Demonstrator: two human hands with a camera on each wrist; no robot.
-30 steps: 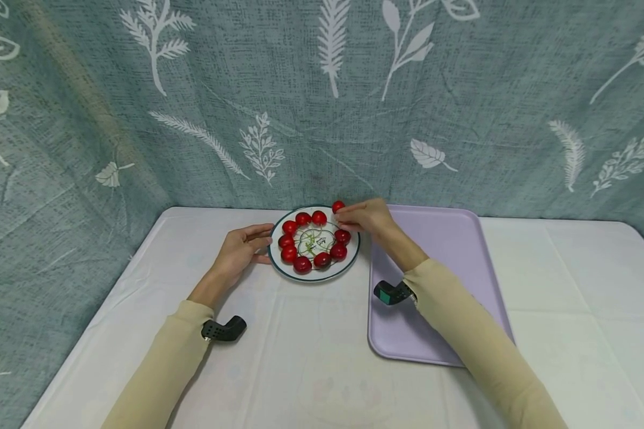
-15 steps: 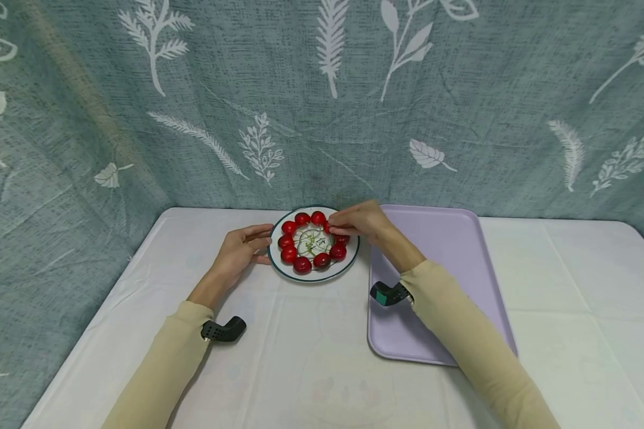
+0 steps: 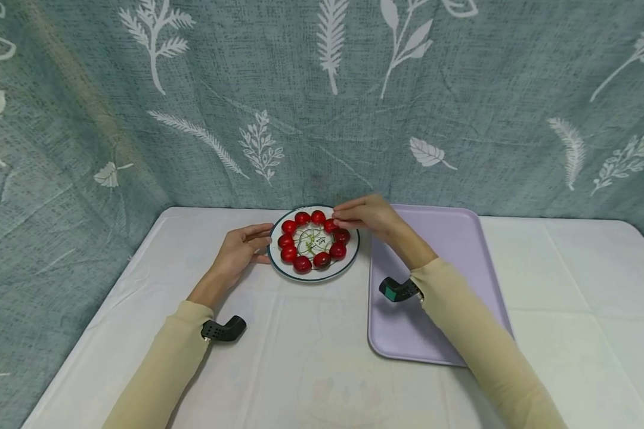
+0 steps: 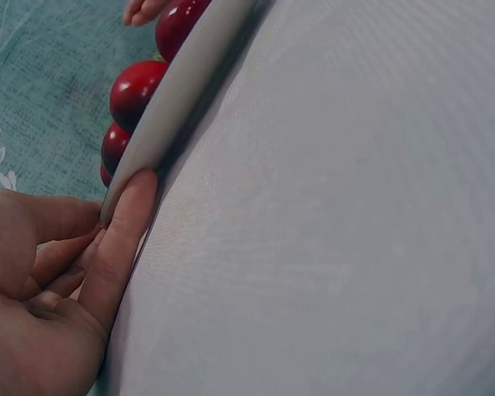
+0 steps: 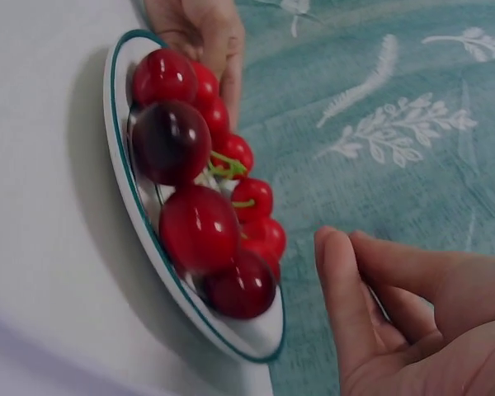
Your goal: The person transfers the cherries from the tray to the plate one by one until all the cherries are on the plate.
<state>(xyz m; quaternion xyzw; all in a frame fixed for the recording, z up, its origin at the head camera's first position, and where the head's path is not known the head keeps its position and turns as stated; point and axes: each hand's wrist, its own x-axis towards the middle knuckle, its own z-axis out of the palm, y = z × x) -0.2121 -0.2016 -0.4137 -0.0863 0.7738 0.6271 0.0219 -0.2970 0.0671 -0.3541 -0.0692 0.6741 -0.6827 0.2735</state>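
Note:
In the head view, a white plate (image 3: 300,276) with a dark green rim lies at the back of the table, bearing a ring of red and dark red cherries (image 3: 302,265). Green stems (image 3: 311,243) point to its middle. My left hand (image 3: 235,253) holds the plate's left rim; in the left wrist view its thumb (image 4: 125,227) presses against the outer side. Over the plate's back right rim is my right hand (image 3: 367,213), close to a bright red cherry (image 3: 330,226). The right wrist view shows its thumb and finger tips close together, apart from the cherries and holding nothing.
A lilac tray (image 3: 434,238) lies right of the plate, partly under my right forearm. White cloth (image 3: 311,345) covers the table. A green leaf-patterned curtain (image 3: 311,149) hangs behind and on the left. Each wrist wears a black camera (image 3: 224,329).
My right hand lowered a red cherry into the back right of the ring, let it go and drew back up and to the right. The left hand stayed at the rim.

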